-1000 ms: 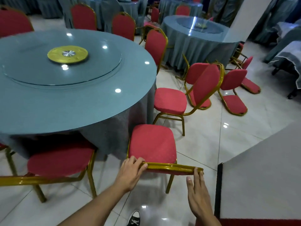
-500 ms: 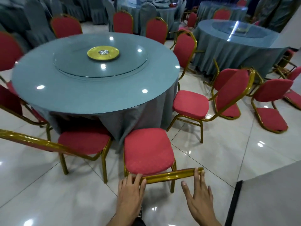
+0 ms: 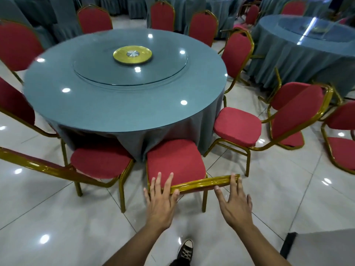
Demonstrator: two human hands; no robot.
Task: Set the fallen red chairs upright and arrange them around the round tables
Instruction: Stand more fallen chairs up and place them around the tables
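Both hands, left hand (image 3: pixel 160 200) and right hand (image 3: pixel 234 203), rest flat-fingered on the red chair's (image 3: pixel 175 162) gold backrest.

We cannot see the front of the near chair's seat (image 3: pixel 175 162), tucked under the tablecloth (image 3: pixel 169 133); the chair at far left (image 3: pixel 17 47) is blurred, the chairs at right (image 3: pixel 342 135) cut by the edge

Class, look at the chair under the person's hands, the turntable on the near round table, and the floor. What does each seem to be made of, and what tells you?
Chair: the frame looks like gold-painted metal tube, glossy with highlights; the seat is matte red fabric. Turntable: probably glass, clear and reflecting the lights. Floor: polished pale tiles, with grout lines and mirror-like glare.
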